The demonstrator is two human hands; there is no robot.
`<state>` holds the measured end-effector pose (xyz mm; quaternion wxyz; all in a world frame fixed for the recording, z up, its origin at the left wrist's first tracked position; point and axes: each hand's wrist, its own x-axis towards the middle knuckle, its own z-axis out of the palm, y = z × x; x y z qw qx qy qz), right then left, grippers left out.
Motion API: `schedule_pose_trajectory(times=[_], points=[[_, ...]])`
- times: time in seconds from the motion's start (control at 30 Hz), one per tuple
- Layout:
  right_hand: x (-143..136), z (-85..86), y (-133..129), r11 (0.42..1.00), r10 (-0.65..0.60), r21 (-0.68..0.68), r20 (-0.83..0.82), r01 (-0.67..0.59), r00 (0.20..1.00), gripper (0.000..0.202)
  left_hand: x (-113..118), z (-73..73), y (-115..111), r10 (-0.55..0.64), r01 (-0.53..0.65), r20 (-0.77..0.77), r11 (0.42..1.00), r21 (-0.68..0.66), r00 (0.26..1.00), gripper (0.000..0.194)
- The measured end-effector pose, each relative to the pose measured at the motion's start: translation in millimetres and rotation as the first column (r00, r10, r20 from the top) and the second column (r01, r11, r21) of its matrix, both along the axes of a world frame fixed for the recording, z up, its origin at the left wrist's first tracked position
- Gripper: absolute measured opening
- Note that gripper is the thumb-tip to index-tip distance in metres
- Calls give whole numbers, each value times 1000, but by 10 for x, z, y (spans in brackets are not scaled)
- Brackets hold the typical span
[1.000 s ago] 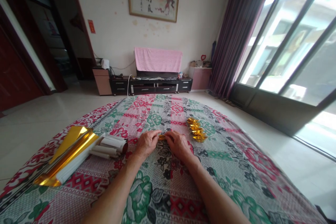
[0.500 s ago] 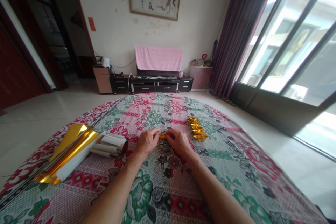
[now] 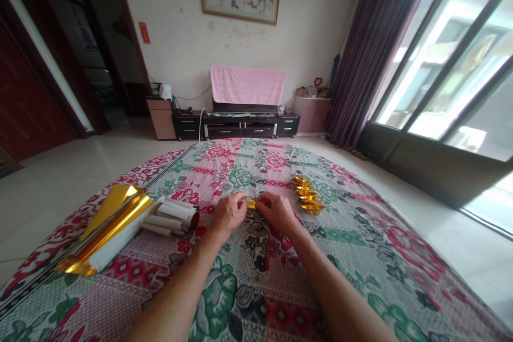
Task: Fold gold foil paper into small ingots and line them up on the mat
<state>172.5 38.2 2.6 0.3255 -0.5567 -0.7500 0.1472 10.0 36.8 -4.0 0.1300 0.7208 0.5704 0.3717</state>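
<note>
Between my two hands, just above the patterned tablecloth (image 3: pixel 240 177), is a small piece of gold foil paper (image 3: pixel 251 204). My left hand (image 3: pixel 231 210) pinches its left end with thumb and fingers. At the right end, my right hand (image 3: pixel 276 210) is closed on it the same way. Fingers cover most of the piece, so its full shape is hidden. A row of folded gold foil pieces (image 3: pixel 308 194) with pointed ends lies to the right of my right hand.
Gold foil sheets (image 3: pixel 120 227), partly rolled, lie on the left of the cloth. Beside them are several white paper rolls (image 3: pixel 172 216). Beyond the table stands a low black cabinet (image 3: pixel 240 127), with a pink cloth (image 3: pixel 247 84) draped above it. A dark curtain (image 3: pixel 364 53) hangs on the right.
The view has shifted slightly, so everything sits a little further right. Both hands keep hold of the gold foil paper, and a flatter, brighter side of it now shows between them.
</note>
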Motion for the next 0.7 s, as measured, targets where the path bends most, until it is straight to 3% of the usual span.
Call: schedule_pose_trajectory(times=[0.3, 0.7], points=[[-4, 46, 52, 998, -12, -58, 21, 13, 1000, 13, -61, -19, 45, -56, 59, 49, 996, -65, 997, 11], [-11, 84, 49, 997, -30, -74, 49, 33, 998, 13, -71, -21, 59, -46, 46, -104, 999, -1, 994, 16]])
